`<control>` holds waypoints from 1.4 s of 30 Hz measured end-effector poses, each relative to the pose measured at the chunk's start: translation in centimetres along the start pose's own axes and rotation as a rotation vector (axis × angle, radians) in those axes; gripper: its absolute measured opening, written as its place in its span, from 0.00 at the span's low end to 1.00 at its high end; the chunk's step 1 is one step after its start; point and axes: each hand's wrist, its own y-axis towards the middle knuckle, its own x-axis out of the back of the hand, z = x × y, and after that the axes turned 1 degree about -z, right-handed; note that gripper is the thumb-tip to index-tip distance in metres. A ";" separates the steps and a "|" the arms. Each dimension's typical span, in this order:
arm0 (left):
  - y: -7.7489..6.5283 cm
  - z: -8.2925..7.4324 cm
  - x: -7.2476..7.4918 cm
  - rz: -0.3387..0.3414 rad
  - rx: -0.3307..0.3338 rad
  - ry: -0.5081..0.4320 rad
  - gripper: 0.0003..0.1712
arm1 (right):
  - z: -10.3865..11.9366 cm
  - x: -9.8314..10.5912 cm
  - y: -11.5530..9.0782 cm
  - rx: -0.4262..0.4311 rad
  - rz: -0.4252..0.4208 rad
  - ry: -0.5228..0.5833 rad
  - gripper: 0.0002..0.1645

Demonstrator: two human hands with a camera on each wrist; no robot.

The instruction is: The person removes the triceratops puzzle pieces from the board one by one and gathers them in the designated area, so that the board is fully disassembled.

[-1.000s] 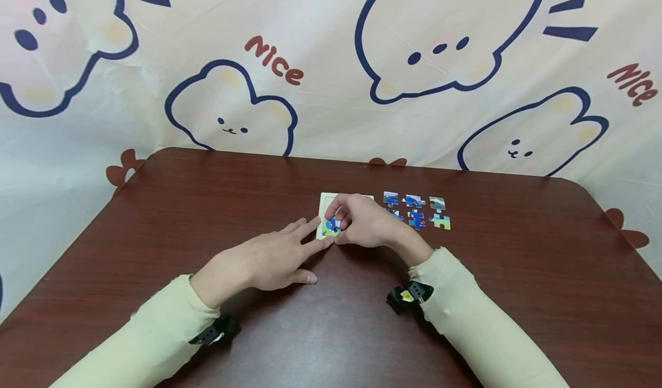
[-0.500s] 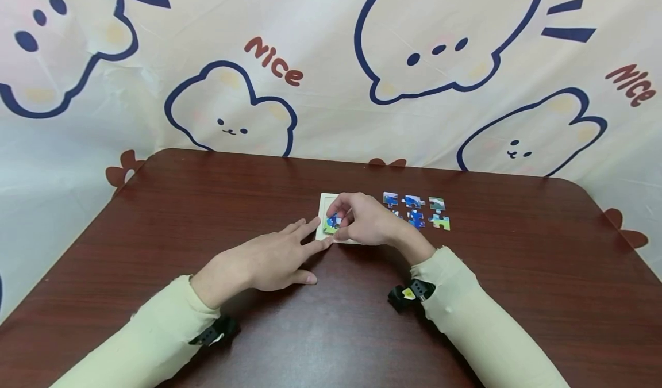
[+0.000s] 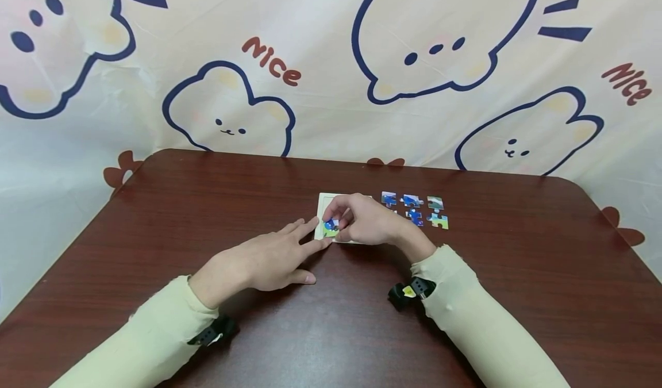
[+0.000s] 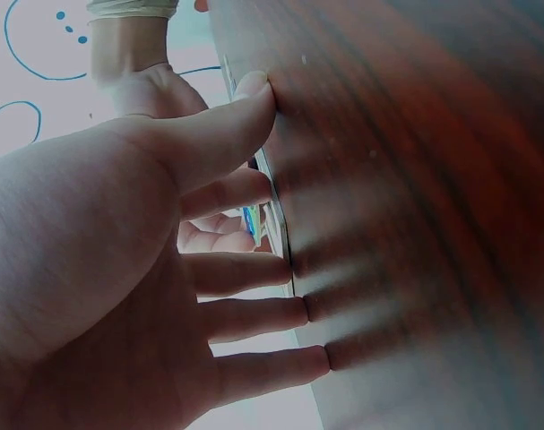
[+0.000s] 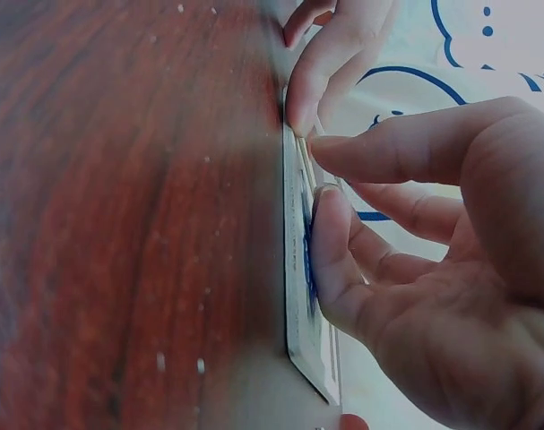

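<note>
A small puzzle piece (image 3: 330, 229) with blue and green print is pinched between the thumb and fingers of my right hand (image 3: 368, 221). It lies low over the near left corner of a pale puzzle tray (image 3: 320, 204), whose right part is hidden behind that hand. In the right wrist view, the edge of the puzzle piece (image 5: 307, 167) shows at the thumb tip, close to the tray (image 5: 297, 296). My left hand (image 3: 264, 258) is spread with straight fingers, its fingertips at the tray's left and near edges. The left wrist view shows those fingertips down at the tabletop.
Several loose puzzle pieces (image 3: 412, 200) lie in two rows right of the tray, partly hidden by my right hand. The dark wooden table (image 3: 248, 187) ends at a cartoon-print curtain (image 3: 331, 118). Each sleeve has a black wrist strap (image 3: 411, 292).
The puzzle piece settles slightly lower and flatter in the tray's corner, with the right hand shifting a little around it. My left hand keeps its place; the whole head view drifts slightly.
</note>
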 end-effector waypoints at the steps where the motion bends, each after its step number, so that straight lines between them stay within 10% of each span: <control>1: 0.0 0.0 0.0 0.001 0.000 0.000 0.40 | 0.0 0.0 0.0 0.004 -0.001 -0.004 0.22; 42: 0.1 0.0 -0.1 0.000 0.006 -0.001 0.41 | 0.1 1.5 -0.9 0.016 -0.087 0.037 0.24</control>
